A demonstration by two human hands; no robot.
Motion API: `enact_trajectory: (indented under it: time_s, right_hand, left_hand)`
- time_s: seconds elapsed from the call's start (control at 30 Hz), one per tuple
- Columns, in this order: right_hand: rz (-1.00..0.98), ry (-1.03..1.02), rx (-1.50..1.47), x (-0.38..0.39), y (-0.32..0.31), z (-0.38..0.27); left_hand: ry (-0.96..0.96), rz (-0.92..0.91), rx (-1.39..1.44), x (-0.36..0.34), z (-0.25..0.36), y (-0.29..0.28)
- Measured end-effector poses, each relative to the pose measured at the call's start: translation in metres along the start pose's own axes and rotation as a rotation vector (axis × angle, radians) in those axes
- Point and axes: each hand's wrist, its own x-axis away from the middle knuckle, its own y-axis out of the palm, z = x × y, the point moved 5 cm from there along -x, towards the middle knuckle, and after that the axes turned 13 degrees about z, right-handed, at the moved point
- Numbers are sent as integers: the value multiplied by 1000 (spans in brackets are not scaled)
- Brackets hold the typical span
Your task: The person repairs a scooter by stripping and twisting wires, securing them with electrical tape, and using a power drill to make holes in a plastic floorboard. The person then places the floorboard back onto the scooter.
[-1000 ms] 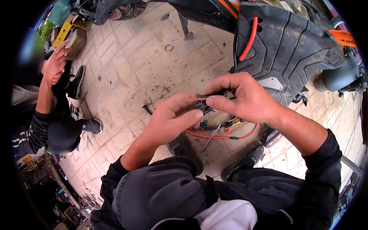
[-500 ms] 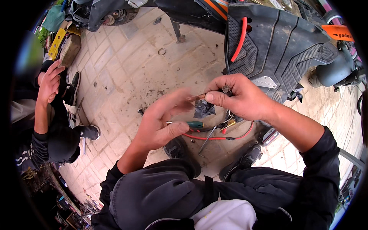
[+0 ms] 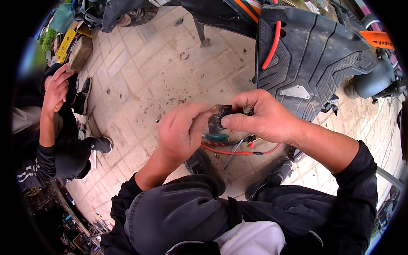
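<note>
Black tape (image 3: 217, 118), a short crumpled strip, is stretched between both hands just above the paved ground and in front of the person's knees. It looks light, thin and limp, likely sticky on one face, so it would fold onto itself if let slack; the sound places to take it are its two ends, kept taut. The left hand (image 3: 180, 132) pinches the strip's left edge between thumb and forefinger, the other fingers curled in. The right hand (image 3: 265, 117) is closed round the other end, thumb pressed along the strip, and a small dark stub (image 3: 248, 109) shows at its fingertips; what that stub is cannot be told.

Below the hands lie a green-handled screwdriver (image 3: 216, 137), a red wire (image 3: 238, 151) looping across the bricks, and a thin metal probe (image 3: 233, 155) slanting beside it. The person's dark shoes (image 3: 272, 178) stand to either side of these. Behind the right hand rises a scooter's black ribbed floor panel (image 3: 314, 59) with a red cable (image 3: 273, 42) running down it. Well apart to the left, another person crouches with a raised hand (image 3: 57, 89).
</note>
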Motion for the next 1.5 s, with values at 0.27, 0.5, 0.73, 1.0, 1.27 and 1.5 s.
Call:
enact_trajectory:
  time_s: [0.27,0.5,0.73,1.0,1.27,1.5]
  right_hand:
    - [-13,29,127,-1,-5,3]
    - [-32,-60,293,-4,-6,-6]
    - [-19,149,296,1,-33,37]
    - [78,102,208,-7,-32,27]
    - [146,124,62,-12,-26,24]
    - [94,155,12,-13,-17,18]
  left_hand:
    - [-274,-165,207,15,-15,0]
    - [-942,-63,657,33,-30,5]
    - [-1300,168,916,35,-53,-10]
    - [-1259,77,895,38,-52,-1]
    - [-1141,49,906,39,-43,2]
    - [-843,-227,731,29,-30,18]
